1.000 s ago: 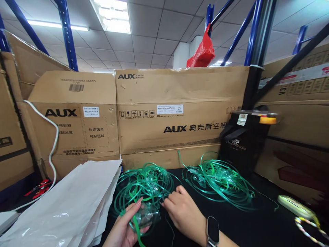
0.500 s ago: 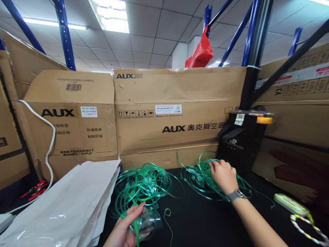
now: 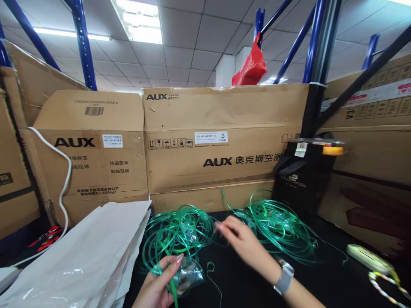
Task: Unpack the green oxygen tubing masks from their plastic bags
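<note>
My left hand [image 3: 160, 282] is closed round a clear plastic oxygen mask [image 3: 189, 276] with a green strap [image 3: 174, 291], low in the middle of the view. Just behind it lies a tangled pile of green tubing [image 3: 180, 231] with clear parts among its coils. My right hand [image 3: 237, 235] is at this pile's right edge, its thumb and fingertips drawn together. Whether a strand is between them cannot be made out. A second heap of green tubing [image 3: 279, 231] lies behind and to the right of that hand.
White plastic bags [image 3: 73, 252] lie stacked at left, beside a white cable [image 3: 66, 184]. Large cardboard boxes [image 3: 224, 115] wall the back. A black bag [image 3: 298, 184] stands at right, with a pale green object [image 3: 369, 256] nearer me. A thin wire [image 3: 215, 282] lies on the black surface.
My right hand has left the right heap of tubing and moved left and nearer, to the edge of the left pile. My left hand still holds the oxygen mask.
</note>
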Tool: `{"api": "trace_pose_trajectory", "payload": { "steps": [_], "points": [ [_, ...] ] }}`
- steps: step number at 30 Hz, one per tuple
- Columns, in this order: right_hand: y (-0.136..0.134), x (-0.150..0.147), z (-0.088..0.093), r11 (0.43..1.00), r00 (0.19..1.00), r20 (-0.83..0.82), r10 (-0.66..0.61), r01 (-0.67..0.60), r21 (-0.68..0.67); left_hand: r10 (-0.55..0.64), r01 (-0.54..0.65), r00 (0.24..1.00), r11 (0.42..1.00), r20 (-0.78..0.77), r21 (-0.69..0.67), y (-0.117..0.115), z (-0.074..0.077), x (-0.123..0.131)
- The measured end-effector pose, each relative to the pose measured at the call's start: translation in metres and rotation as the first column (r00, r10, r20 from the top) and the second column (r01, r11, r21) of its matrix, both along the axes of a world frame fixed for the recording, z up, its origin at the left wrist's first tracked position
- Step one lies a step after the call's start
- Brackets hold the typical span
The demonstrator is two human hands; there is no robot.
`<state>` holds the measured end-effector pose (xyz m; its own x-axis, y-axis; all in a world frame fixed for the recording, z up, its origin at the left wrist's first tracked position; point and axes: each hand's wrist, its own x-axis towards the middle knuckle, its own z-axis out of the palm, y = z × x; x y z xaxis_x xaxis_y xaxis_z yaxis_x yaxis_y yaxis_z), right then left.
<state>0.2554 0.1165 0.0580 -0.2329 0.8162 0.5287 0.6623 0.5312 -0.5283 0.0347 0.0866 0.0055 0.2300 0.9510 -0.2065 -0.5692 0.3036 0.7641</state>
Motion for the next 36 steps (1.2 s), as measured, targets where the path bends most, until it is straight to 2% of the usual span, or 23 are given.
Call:
{"api": "trace_pose_trajectory", "payload": {
  "steps": [2,4,7,10,12,15,21,23,28,31,33,35,36],
  "points": [
    [-0.013,-0.025,-0.012,0.97,0.977,-0.093,0.189,-0.201,-0.135,0.003,-0.003,1.0,1.0,-0.003,0.009,0.0,0.002,-0.001],
    [-0.021,-0.04,-0.024,0.933,0.952,-0.175,0.25,-0.285,-0.219,-0.021,0.021,1.0,1.0,0.023,0.015,0.0,0.003,-0.003],
    [-0.02,-0.045,-0.037,0.905,0.923,-0.306,0.236,-0.323,-0.276,-0.052,0.052,0.997,0.999,0.062,0.004,0.0,0.003,-0.004],
    [-0.009,-0.04,-0.041,0.896,0.877,-0.438,0.198,-0.343,-0.282,-0.033,0.036,0.998,0.997,0.052,-0.061,-0.001,0.003,-0.003],
    [-0.003,-0.036,-0.039,0.883,0.839,-0.52,0.16,-0.357,-0.305,-0.002,0.003,1.0,0.997,0.006,-0.083,-0.002,0.003,-0.002],
    [0.002,-0.034,-0.037,0.857,0.792,-0.603,0.095,-0.373,-0.356,0.072,-0.077,0.993,0.996,-0.098,-0.043,-0.003,0.003,0.0],
    [-0.003,-0.038,-0.039,0.81,0.763,-0.638,0.108,-0.44,-0.389,0.282,-0.274,0.933,0.959,-0.225,0.064,0.001,-0.004,0.002],
    [-0.005,-0.041,-0.041,0.795,0.765,-0.631,0.131,-0.461,-0.394,0.295,-0.282,0.923,0.955,-0.245,0.087,0.003,-0.006,0.002],
    [-0.005,-0.045,-0.047,0.771,0.787,-0.601,0.14,-0.467,-0.433,0.249,-0.214,0.929,0.965,-0.275,0.153,0.004,-0.012,-0.001],
    [-0.003,-0.046,-0.052,0.796,0.819,-0.565,0.104,-0.409,-0.447,0.216,-0.146,0.918,0.964,-0.332,0.221,0.005,-0.017,-0.003],
    [-0.005,-0.048,-0.052,0.847,0.865,-0.498,0.065,-0.311,-0.43,0.201,-0.126,0.916,0.966,-0.349,0.225,0.006,-0.02,-0.001],
    [-0.011,-0.051,-0.051,0.928,0.928,-0.369,0.055,-0.184,-0.323,0.226,-0.164,0.912,0.966,-0.341,0.201,0.008,-0.022,0.002],
    [-0.016,-0.053,-0.049,0.968,0.959,-0.276,0.064,-0.127,-0.217,0.251,-0.195,0.908,0.962,-0.337,0.193,0.009,-0.023,0.003]
  ]
}}
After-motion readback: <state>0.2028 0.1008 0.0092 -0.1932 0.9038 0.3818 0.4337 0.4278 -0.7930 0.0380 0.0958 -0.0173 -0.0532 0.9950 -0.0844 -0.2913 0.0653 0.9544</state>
